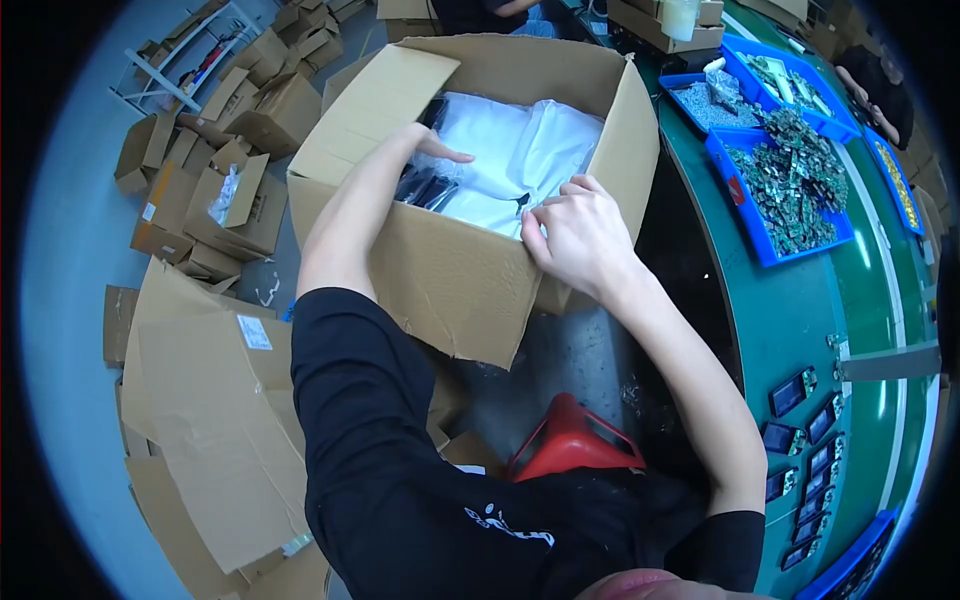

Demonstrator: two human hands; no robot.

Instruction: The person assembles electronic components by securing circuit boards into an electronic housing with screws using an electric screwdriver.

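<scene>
A large open cardboard box (455,285) stands in front of me, its flaps folded outward. Inside lies a white plastic sheet or bag (515,145), with clear plastic and dark items (428,188) showing along its left side. My left hand (432,146) reaches over the left flap into the box, fingers stretched out above the white plastic and holding nothing. At the near right corner, my right hand (580,232) is curled over the box's rim, thumb toward the front. Its fingertips are partly hidden.
A red stool (575,440) stands close below me. Several cardboard boxes (235,205) crowd the left floor beside a white rack (185,75). On the green workbench (790,310) at right are blue trays of circuit boards (785,185) and small dark devices (792,392). Other people sit beyond.
</scene>
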